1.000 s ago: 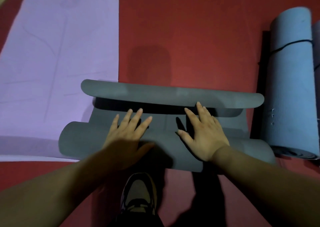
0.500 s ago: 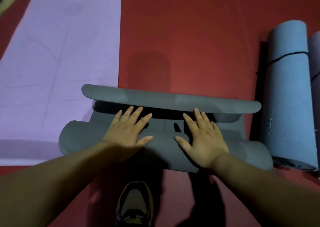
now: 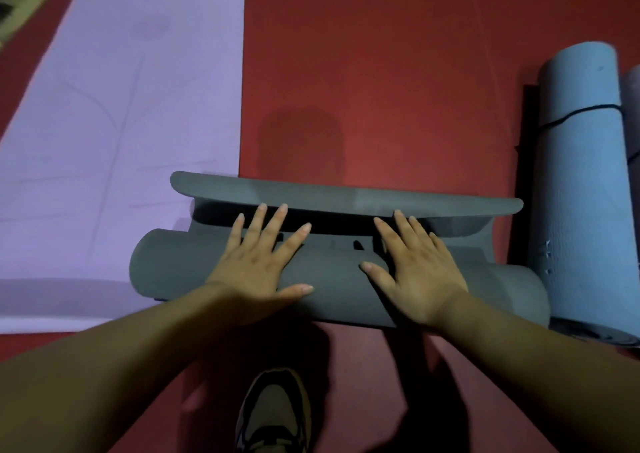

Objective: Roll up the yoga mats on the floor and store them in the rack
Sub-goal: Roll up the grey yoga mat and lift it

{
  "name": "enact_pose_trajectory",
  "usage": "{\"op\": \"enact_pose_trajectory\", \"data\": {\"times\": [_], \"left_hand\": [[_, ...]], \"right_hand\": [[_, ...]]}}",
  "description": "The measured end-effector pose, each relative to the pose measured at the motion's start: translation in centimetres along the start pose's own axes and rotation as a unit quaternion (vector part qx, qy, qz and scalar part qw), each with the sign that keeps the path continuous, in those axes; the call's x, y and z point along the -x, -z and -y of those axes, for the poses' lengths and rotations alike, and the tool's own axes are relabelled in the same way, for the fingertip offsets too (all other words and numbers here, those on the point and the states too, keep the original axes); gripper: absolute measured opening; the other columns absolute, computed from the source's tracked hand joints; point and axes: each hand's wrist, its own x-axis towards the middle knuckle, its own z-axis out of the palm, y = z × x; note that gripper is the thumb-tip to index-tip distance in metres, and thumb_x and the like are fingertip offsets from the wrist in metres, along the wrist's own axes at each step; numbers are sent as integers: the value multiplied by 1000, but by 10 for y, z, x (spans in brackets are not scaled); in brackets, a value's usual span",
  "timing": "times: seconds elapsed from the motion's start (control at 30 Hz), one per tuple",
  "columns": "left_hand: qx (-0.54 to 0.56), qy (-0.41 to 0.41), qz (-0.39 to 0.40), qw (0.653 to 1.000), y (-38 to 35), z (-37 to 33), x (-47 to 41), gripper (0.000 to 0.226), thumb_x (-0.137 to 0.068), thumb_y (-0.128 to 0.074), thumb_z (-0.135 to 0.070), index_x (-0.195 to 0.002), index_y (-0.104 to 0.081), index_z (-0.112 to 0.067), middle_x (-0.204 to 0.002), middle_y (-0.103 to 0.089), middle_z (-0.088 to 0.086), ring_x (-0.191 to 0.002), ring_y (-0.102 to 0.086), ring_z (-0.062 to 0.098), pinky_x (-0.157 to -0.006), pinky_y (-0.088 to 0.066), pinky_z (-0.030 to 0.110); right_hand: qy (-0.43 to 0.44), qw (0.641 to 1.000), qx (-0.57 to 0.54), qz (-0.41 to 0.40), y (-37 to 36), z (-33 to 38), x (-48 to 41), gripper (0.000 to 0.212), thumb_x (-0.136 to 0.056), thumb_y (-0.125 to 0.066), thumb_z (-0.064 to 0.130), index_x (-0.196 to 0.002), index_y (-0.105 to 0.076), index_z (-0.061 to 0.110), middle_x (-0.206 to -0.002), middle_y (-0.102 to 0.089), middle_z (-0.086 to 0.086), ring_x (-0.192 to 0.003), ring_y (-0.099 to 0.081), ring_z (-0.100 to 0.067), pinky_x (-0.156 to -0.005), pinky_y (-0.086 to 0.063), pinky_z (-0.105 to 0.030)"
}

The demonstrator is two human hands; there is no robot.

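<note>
A dark grey yoga mat (image 3: 339, 279) lies across the red floor in front of me, rolled into a thick roll with a short flat stretch beyond it. Its far end (image 3: 346, 196) curls upward. My left hand (image 3: 256, 262) presses flat on the roll's left half, fingers spread and straight. On the right half my right hand (image 3: 415, 272) presses the same way. A lilac mat (image 3: 121, 123) lies unrolled on the left, its near right corner under the grey roll. A rolled blue mat (image 3: 581, 193) with a black strap lies at the right.
The red floor (image 3: 381, 71) stretches ahead beyond the grey mat. My shoe (image 3: 273, 414) stands just behind the roll. A second rolled mat (image 3: 633, 113) shows at the right edge behind the blue one. No rack is in view.
Both hands have slid a little forward over the grey roll, and the roll has turned slightly toward the curled far end. The flat stretch between them is shorter.
</note>
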Motion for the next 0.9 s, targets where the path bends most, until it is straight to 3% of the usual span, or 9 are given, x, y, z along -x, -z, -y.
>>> {"op": "enact_pose_trajectory", "data": {"times": [0.1, 0.2, 0.33, 0.4, 0.47, 0.57, 0.67, 0.9], "left_hand": [[2, -6, 10, 1000, 5, 3, -8, 92, -83, -19, -90, -150, 28, -49, -168, 25, 4, -152, 29, 29, -122, 17, 55], [21, 25, -11, 999, 1, -4, -3, 90, -85, -20, -87, -158, 12, -45, -170, 15, 5, -155, 19, 31, -123, 11, 56], [16, -3, -45, 999, -17, -22, 28, 91, -89, -37, -83, -162, -23, -31, -168, -21, 13, -153, -19, 43, -121, -13, 64], [0, -14, -44, 999, -21, -20, 34, 96, -87, -43, -83, -162, -24, -28, -167, -25, 14, -151, -25, 44, -120, -16, 65], [6, -12, -28, 1000, -19, -15, 29, 100, -83, -42, -86, -163, -14, -33, -169, -18, 11, -153, -20, 42, -122, -12, 63], [14, -5, -9, 1000, -16, -10, 18, 108, -77, -37, -93, -159, 13, -44, -171, 8, 4, -157, 8, 36, -124, 6, 57], [16, -2, 4, 1000, -9, -6, 6, 112, -73, -36, -97, -154, 24, -48, -166, 29, 0, -152, 29, 32, -122, 15, 56], [12, -6, 16, 1000, 1, -3, -4, 109, -77, -34, -94, -148, 34, -48, -165, 32, -2, -151, 31, 30, -122, 14, 56]], "right_hand": [[-7, 1000, 9, -2, 2, -2, -1, 82, -93, -14, 81, -162, 3, 39, -172, 8, 2, -158, 8, -18, -128, -6, -47], [-14, 1000, 12, -1, 4, -1, -8, 84, -92, -14, 82, -162, 1, 39, -172, 9, 3, -158, 8, -18, -128, -7, -48], [-16, 1000, 0, -2, 6, -4, -17, 85, -91, -18, 82, -162, -1, 38, -172, 6, 2, -158, 7, -18, -128, -8, -48], [-15, 1000, 0, 0, 7, -4, -20, 84, -91, -19, 81, -162, -2, 39, -172, 5, 2, -158, 6, -17, -128, -9, -48], [-16, 1000, 0, -3, 10, -3, -22, 82, -93, -20, 79, -162, -3, 38, -172, 4, 2, -158, 6, -17, -128, -8, -46], [-15, 1000, 0, -8, 12, -3, -21, 81, -94, -20, 78, -162, -3, 38, -172, 3, 2, -158, 5, -17, -128, -7, -45], [-11, 1000, 26, -6, 7, -5, -13, 79, -94, -14, 78, -162, -1, 39, -172, 4, 2, -158, 4, -18, -128, -7, -45], [-10, 999, 46, -10, 10, -9, -22, 81, -92, -10, 80, -162, -1, 38, -172, 3, 2, -158, 3, -19, -127, -11, -48]]}}
